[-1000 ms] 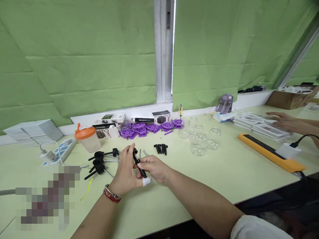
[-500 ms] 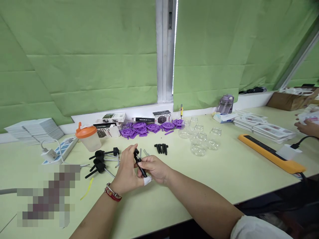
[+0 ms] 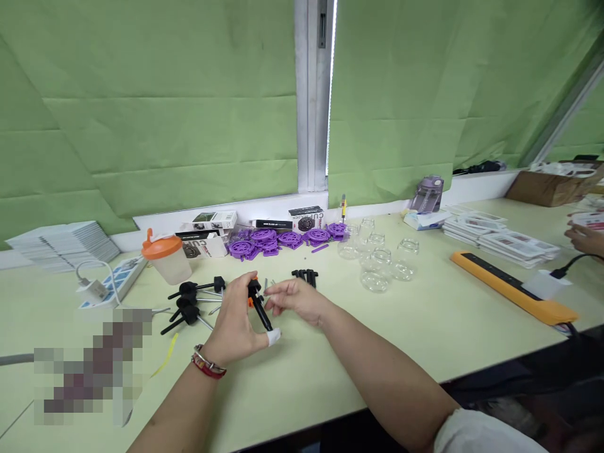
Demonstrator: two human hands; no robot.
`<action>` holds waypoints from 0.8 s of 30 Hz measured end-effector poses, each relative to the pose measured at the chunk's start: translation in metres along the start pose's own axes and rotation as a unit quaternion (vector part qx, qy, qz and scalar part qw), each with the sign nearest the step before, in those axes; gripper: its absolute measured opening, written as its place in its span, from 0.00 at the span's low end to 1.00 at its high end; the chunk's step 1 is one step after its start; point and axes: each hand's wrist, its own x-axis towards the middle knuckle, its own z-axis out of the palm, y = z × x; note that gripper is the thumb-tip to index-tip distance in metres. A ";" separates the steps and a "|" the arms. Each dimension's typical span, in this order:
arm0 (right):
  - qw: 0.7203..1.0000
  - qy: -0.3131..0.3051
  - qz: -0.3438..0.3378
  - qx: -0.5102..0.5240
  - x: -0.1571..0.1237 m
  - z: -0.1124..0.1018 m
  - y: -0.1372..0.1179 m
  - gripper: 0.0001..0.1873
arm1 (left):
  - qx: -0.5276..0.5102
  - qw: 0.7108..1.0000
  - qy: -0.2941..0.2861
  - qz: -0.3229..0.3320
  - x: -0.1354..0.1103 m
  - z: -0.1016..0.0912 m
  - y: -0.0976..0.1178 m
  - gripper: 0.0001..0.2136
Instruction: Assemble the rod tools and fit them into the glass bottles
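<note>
My left hand [image 3: 234, 321] is wrapped round a black rod-like part [image 3: 262, 313], holding it tilted between the fingers and a thumb with a white cover on its tip. Small orange patches show near the part's upper end. Close by on the right, my right hand [image 3: 299, 301] has its fingertips drawn together beside the part; whatever they pinch is too small to make out. Several black pieces with metal rods [image 3: 189, 314] lie left of my left hand. Short black T-shaped pieces [image 3: 307, 277] stand in a row behind my right hand.
Purple plastic parts [image 3: 264, 242] and small boxes [image 3: 306, 220] line the back. Clear glass jars [image 3: 376, 277] stand right of centre, an orange-lidded cup [image 3: 167, 255] at left. An orange power strip [image 3: 512, 289] and a co-worker's hand [image 3: 585, 236] are at right.
My right hand's fingers have moved from gripping the black part to its right side, near the upper end. My left hand still holds it, and orange now shows there.
</note>
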 end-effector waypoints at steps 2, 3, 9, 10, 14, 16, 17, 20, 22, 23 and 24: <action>0.985 0.152 -0.016 -0.081 0.007 -0.017 0.002 0.14 | 0.012 1.000 0.006 -0.012 0.001 -0.003 -0.005 0.46; 0.967 0.210 -0.014 -0.142 0.010 -0.025 0.003 0.12 | 0.020 1.000 0.006 -0.018 0.001 -0.004 -0.007 0.46; 0.857 0.201 -0.032 -0.473 0.016 -0.044 0.013 0.10 | 0.067 0.997 -0.002 -0.029 0.002 -0.007 -0.014 0.45; 0.853 0.191 -0.030 -0.484 0.016 -0.043 0.014 0.10 | 0.069 0.997 -0.005 -0.031 0.002 -0.007 -0.014 0.45; 0.825 0.156 -0.019 -0.543 0.019 -0.036 0.018 0.12 | 0.063 0.997 -0.018 -0.040 0.001 -0.003 -0.012 0.45; 0.812 0.144 -0.013 -0.565 0.022 -0.036 0.022 0.13 | 0.053 0.998 -0.024 -0.038 0.001 -0.001 -0.010 0.45; 0.807 0.139 -0.011 -0.574 0.023 -0.036 0.023 0.13 | 0.046 0.998 -0.026 -0.038 0.001 0.000 -0.009 0.45; 0.792 0.133 -0.006 -0.595 0.027 -0.037 0.027 0.13 | 0.029 0.998 -0.038 -0.048 0.001 0.002 -0.006 0.45; 0.785 0.132 -0.005 -0.605 0.028 -0.037 0.027 0.13 | 0.023 0.997 -0.048 -0.059 0.002 0.002 -0.005 0.45; 0.782 0.131 -0.005 -0.609 0.028 -0.037 0.027 0.13 | 0.022 0.996 -0.051 -0.063 0.002 0.003 -0.005 0.45; 0.779 0.130 -0.005 -0.613 0.028 -0.037 0.026 0.12 | 0.021 0.996 -0.053 -0.067 0.002 0.003 -0.005 0.45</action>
